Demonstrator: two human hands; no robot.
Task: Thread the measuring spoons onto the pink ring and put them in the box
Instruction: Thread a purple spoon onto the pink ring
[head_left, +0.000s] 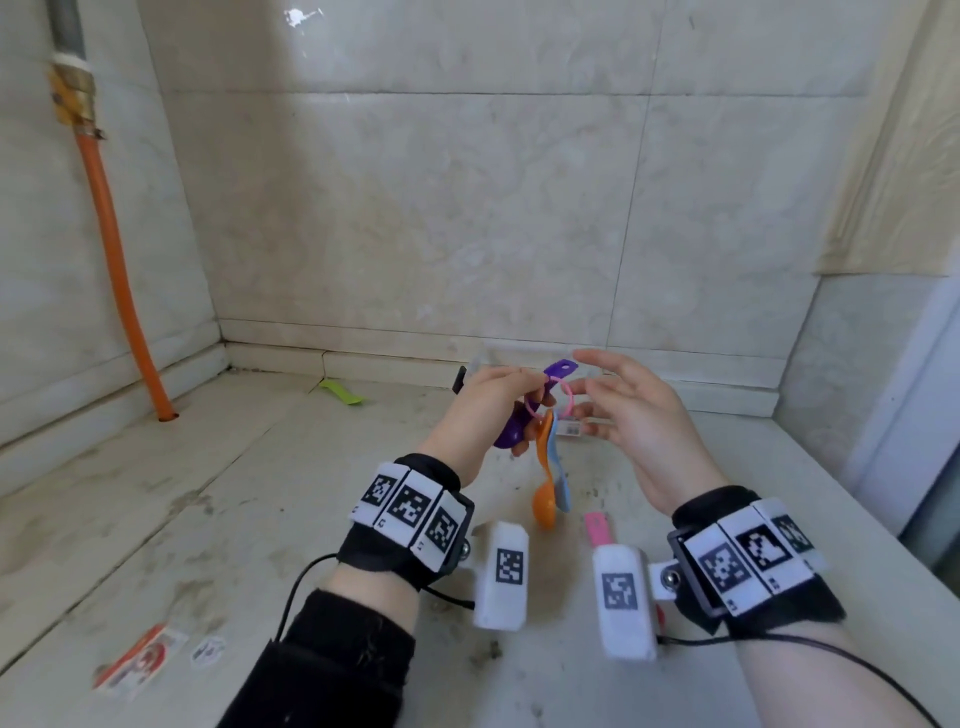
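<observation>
Spoons (550, 467) in orange and blue dangle from pink ring (569, 396) pinched by left hand (485, 410); right hand (636, 421) spread.

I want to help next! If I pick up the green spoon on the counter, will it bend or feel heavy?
The green spoon looks like thin plastic, so probably light and fairly stiff. It lies flat on the counter, so a push would likely slide it, not roll it.

You have a stained, pale stone surface (234, 493) before you. A lime-green measuring spoon (340, 392) lies near its back edge, a pink spoon handle (597, 527) lies nearer you, and an orange-and-white sticker (140, 660) sits at front left.
</observation>
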